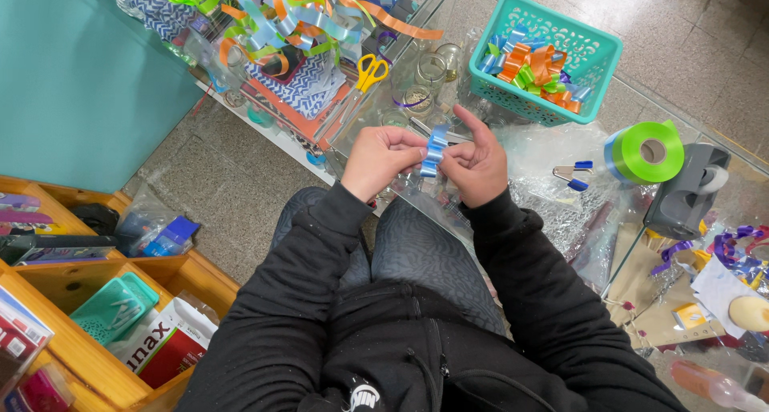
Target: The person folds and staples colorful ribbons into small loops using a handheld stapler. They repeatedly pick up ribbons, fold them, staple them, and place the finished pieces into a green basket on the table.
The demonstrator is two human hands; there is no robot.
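I see a glass tabletop (489, 11) over a speckled tile floor, cluttered in the upper half of the frame with a teal basket (594, 55) of ribbon bows, yellow-handled scissors (364, 79) and a green ribbon roll (646, 151). At frame centre, my left hand (380, 159) and right hand (474, 165) are closed toward each other, both pinching a folded blue ribbon (433, 151) between them. The right index finger points up; the ribbon's lower end is probably tucked behind the fingers.

Ribbon (433, 149) mostly covered by both hands' fingers; scissors (356, 91) blades lost under ribbon pile (288, 15); pile cut by top edge; purple ribbon (741, 248) cut by right edge
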